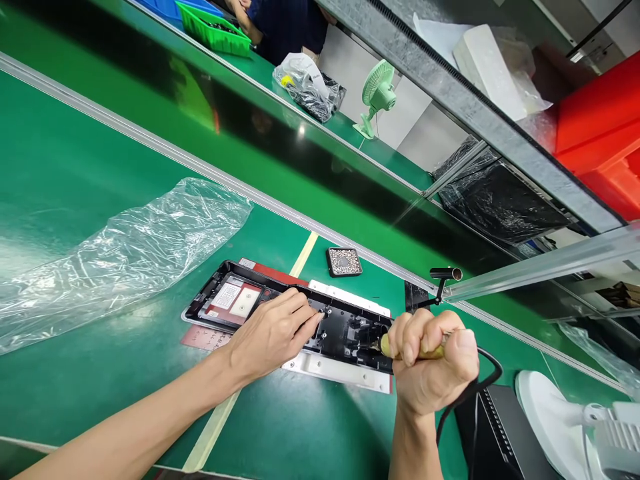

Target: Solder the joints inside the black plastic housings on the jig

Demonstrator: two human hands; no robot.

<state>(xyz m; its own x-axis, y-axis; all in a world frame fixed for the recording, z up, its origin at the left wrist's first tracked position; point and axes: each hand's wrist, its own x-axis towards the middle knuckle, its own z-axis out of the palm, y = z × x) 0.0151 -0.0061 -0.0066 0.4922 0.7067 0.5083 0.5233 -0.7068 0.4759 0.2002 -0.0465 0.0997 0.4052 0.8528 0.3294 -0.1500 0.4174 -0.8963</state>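
A long black plastic housing (337, 337) lies with its hollow side up on a white fixture (345, 375) over a reddish board (205, 338). My left hand (280, 323) reaches over the housing's middle, thumb and forefinger pinched together near a small post; anything between the fingertips is too small to name. My right hand (433, 357) is wrapped around the yellow handle of a corded soldering iron (386, 345), at the right end of the housing. Its tip is hard to make out. A black cable (493, 377) loops behind that hand.
A small black box of tiny metal parts (345, 262) stands behind the housing. A clear plastic bag (150, 247) lies left. A metal holder (445, 274) stands by the rail, and a white fan (550, 413) at lower right. Across the divider are a green bin (215, 30) and another person.
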